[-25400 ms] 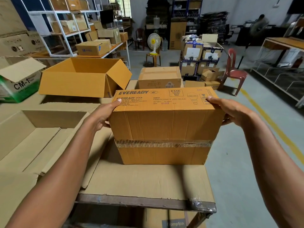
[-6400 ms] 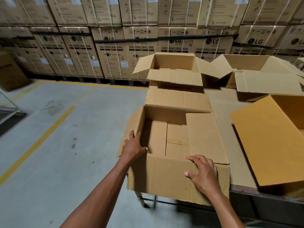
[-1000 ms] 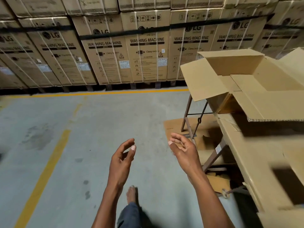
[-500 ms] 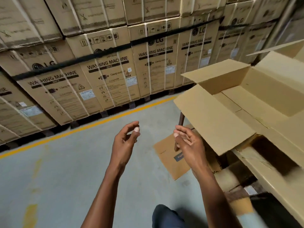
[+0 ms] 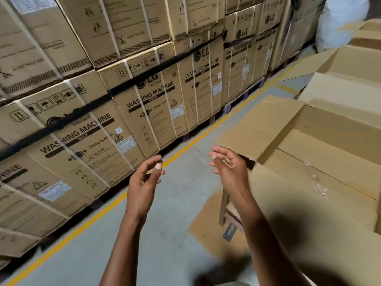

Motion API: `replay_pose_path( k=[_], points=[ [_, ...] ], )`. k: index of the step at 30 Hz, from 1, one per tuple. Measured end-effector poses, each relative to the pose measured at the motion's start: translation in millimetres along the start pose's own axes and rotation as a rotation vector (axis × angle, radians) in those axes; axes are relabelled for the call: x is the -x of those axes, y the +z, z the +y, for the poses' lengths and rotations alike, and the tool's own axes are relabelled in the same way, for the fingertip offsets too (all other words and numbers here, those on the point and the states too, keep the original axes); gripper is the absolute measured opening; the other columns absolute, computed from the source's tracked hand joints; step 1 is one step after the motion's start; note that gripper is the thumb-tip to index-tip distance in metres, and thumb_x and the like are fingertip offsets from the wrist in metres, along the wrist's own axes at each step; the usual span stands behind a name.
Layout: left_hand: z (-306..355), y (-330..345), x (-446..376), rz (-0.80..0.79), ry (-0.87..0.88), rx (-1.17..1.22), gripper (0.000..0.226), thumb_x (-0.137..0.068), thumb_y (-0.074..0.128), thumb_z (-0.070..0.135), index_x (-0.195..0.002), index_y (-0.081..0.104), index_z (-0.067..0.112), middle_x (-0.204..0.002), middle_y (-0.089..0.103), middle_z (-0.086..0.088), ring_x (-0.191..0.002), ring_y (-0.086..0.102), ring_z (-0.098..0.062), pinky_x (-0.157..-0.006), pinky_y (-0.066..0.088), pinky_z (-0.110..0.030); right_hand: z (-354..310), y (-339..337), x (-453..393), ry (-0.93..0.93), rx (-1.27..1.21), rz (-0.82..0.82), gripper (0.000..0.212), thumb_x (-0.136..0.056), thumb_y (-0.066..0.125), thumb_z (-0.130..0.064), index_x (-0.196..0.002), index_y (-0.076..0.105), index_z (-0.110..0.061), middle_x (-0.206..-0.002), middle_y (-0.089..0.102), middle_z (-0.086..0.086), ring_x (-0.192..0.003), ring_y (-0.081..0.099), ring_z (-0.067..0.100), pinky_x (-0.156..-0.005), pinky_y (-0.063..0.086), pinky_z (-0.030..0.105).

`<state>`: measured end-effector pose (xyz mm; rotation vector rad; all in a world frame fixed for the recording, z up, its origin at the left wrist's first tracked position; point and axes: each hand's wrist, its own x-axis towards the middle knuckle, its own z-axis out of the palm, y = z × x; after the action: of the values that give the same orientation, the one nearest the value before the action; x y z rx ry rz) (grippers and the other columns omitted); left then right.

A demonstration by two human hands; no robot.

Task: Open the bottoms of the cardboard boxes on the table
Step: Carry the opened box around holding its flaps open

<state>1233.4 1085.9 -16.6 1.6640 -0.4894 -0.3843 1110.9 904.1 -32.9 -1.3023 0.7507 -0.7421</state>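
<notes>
An opened brown cardboard box (image 5: 321,153) lies on the table at the right, its flaps spread and its inside showing. One flap (image 5: 257,129) sticks out toward the aisle. My right hand (image 5: 231,168) hovers just left of that flap's near corner, fingers apart, holding nothing. My left hand (image 5: 144,178) is raised over the floor further left, fingers loosely curled and apart, also empty. Another open box (image 5: 350,65) lies behind the first.
Stacked washing machine cartons (image 5: 127,96) form a wall along the left and back. A yellow floor line (image 5: 115,201) runs before them. A flat cardboard sheet (image 5: 212,228) lies on the grey floor by the wooden table leg (image 5: 223,207).
The view has swung closer to the open box on the table. Both empty hands have risen, and my right hand now sits right by the box's flap.
</notes>
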Motion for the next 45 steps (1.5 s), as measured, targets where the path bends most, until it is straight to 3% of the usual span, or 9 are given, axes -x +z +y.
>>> replay_pose_path(
  k=[10, 13, 17, 21, 26, 29, 34, 42, 45],
  points=[
    [-10, 18, -245, -0.250, 0.010, 0.053, 0.023, -0.100, 0.057, 0.023, -0.120, 0.068, 0.028, -0.107, 0.072, 0.015, -0.102, 0.067, -0.014, -0.086, 0.050, -0.029, 7, 75, -182, -0.043, 0.028, 0.240, 0.018, -0.095, 0.064, -0.016, -0.108, 0.071, -0.027, -0.104, 0.075, -0.003, -0.088, 0.073, 0.016, -0.076, 0.057, 0.032],
    [-2, 33, -327, -0.371, 0.044, 0.065, 0.023, -0.100, 0.057, 0.023, -0.120, 0.068, 0.028, -0.112, 0.070, 0.009, -0.095, 0.068, -0.009, -0.088, 0.050, -0.031, 6, 94, -237, -0.061, 0.013, 0.367, 0.017, -0.095, 0.065, -0.014, -0.108, 0.071, -0.024, -0.103, 0.075, 0.002, -0.083, 0.071, 0.014, -0.072, 0.055, 0.029],
    [13, 60, -424, -0.566, 0.088, 0.074, 0.023, -0.100, 0.059, 0.025, -0.120, 0.069, 0.027, -0.103, 0.070, 0.010, -0.085, 0.065, -0.003, -0.080, 0.047, -0.027, -4, 115, -297, -0.072, 0.009, 0.524, 0.016, -0.094, 0.066, -0.014, -0.108, 0.071, -0.022, -0.101, 0.075, 0.002, -0.081, 0.070, 0.014, -0.067, 0.053, 0.026],
    [20, 105, -505, -0.736, 0.113, 0.060, 0.022, -0.099, 0.059, 0.028, -0.118, 0.069, 0.031, -0.117, 0.071, 0.006, -0.094, 0.069, -0.006, -0.080, 0.048, -0.027, -12, 122, -344, -0.106, 0.013, 0.684, 0.017, -0.094, 0.067, -0.013, -0.108, 0.072, -0.019, -0.096, 0.074, 0.003, -0.079, 0.069, 0.015, -0.064, 0.052, 0.024],
    [18, 176, -572, -0.951, 0.109, 0.052, 0.033, -0.088, 0.068, 0.041, -0.118, 0.069, 0.028, -0.115, 0.072, 0.007, -0.102, 0.071, -0.017, -0.088, 0.053, -0.034, -6, 101, -399, -0.100, 0.025, 0.852, 0.016, -0.093, 0.069, -0.020, -0.108, 0.073, -0.026, -0.097, 0.075, -0.002, -0.086, 0.071, 0.014, -0.068, 0.055, 0.026],
    [17, 222, -618, -1.047, 0.142, 0.038, 0.039, -0.085, 0.061, 0.046, -0.121, 0.068, 0.032, -0.117, 0.071, 0.010, -0.103, 0.070, -0.017, -0.094, 0.054, -0.037, 0, 80, -449, -0.069, 0.009, 0.956, 0.019, -0.091, 0.070, -0.023, -0.108, 0.073, -0.031, -0.100, 0.074, -0.004, -0.091, 0.071, 0.014, -0.077, 0.060, 0.034],
    [18, 286, -700, -1.067, 0.073, 0.044, 0.052, -0.073, 0.062, 0.059, -0.118, 0.070, 0.034, -0.116, 0.071, 0.006, -0.101, 0.071, -0.016, -0.095, 0.053, -0.042, -4, 53, -547, -0.050, -0.044, 1.029, 0.017, -0.093, 0.069, -0.019, -0.107, 0.073, -0.029, -0.098, 0.074, 0.000, -0.079, 0.068, 0.008, -0.066, 0.054, 0.023],
    [30, 440, -787, -1.153, -0.084, 0.081, 0.045, -0.083, 0.056, 0.046, -0.120, 0.067, 0.025, -0.114, 0.072, 0.001, -0.097, 0.073, -0.019, -0.080, 0.054, -0.029, -45, -12, -686, -0.045, -0.090, 1.086, 0.021, -0.094, 0.067, -0.015, -0.111, 0.073, -0.024, -0.101, 0.075, -0.005, -0.085, 0.072, 0.009, -0.064, 0.051, 0.014],
    [28, 501, -811, -1.230, -0.083, 0.052, 0.042, -0.084, 0.054, 0.046, -0.119, 0.068, 0.027, -0.114, 0.072, 0.002, -0.096, 0.073, -0.018, -0.084, 0.056, -0.032, -45, -47, -727, -0.024, -0.075, 1.168, 0.019, -0.093, 0.069, -0.015, -0.108, 0.074, -0.025, -0.097, 0.074, 0.000, -0.082, 0.069, 0.014, -0.071, 0.055, 0.025]
  ],
)
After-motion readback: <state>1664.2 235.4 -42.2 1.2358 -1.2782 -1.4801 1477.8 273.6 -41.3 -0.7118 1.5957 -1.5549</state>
